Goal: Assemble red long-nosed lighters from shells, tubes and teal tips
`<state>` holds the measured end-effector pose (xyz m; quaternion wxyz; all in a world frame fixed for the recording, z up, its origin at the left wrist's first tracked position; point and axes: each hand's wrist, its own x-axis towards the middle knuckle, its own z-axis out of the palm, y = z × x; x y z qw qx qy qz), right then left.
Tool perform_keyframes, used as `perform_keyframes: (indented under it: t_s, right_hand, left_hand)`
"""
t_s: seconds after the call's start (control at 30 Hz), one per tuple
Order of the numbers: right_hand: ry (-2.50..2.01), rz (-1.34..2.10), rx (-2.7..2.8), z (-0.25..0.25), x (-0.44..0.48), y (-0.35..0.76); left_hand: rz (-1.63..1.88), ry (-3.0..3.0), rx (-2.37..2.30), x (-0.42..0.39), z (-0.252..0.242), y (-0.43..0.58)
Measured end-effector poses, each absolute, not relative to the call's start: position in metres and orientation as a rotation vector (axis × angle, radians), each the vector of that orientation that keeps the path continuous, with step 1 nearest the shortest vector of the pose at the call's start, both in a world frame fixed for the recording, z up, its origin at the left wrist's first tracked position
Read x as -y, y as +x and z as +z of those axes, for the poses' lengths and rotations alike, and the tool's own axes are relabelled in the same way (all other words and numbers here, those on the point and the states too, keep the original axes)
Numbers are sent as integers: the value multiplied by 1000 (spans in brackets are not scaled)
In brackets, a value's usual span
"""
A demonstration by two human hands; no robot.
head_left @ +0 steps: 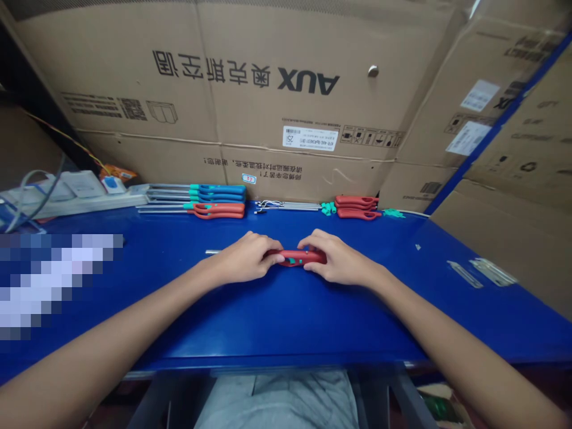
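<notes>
Red plastic with a teal trigger, the red stick lighter (295, 257) lies low over the blue worktop (286, 316), near the middle. It is held at both ends. The left hand (245, 260) has its fingers curled shut over the end where the thin metal tube (212, 252) pokes out to the left. The right hand (339, 261) is closed over the other end of the handle.

The weak point is probably that joint. If the two hands twist or press unevenly, the tube could bend or pull crooked in the handle. A thumb sliding onto the trigger might fire it while the fingers are close to it.

Further away, finished-looking blue-handled lighters (218, 190) and red-handled lighters (218, 210) are stacked at the far left. Loose tubes (286, 205), small teal parts (328, 208) and more red handles (357, 207) lie at the far right, against the cardboard boxes (250, 89). A careless sweep of an elbow could scatter them.
</notes>
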<state>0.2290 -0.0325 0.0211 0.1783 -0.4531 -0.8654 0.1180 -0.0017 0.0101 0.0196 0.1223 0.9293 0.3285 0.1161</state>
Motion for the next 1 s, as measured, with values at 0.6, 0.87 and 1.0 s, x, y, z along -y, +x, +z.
perform_keyframes:
  t_s: [0.6, 0.87, 1.0]
  right_hand:
    - [-1336, 337, 2339, 25, 28, 234]
    - [-1358, 345, 2281, 25, 21, 248]
    - [-1348, 565, 2132, 21, 17, 249]
  left_hand:
    - [566, 3112, -1109, -16, 18, -6]
    - [560, 2961, -1079, -18, 19, -12]
    - [523, 2972, -1078, -18, 21, -15]
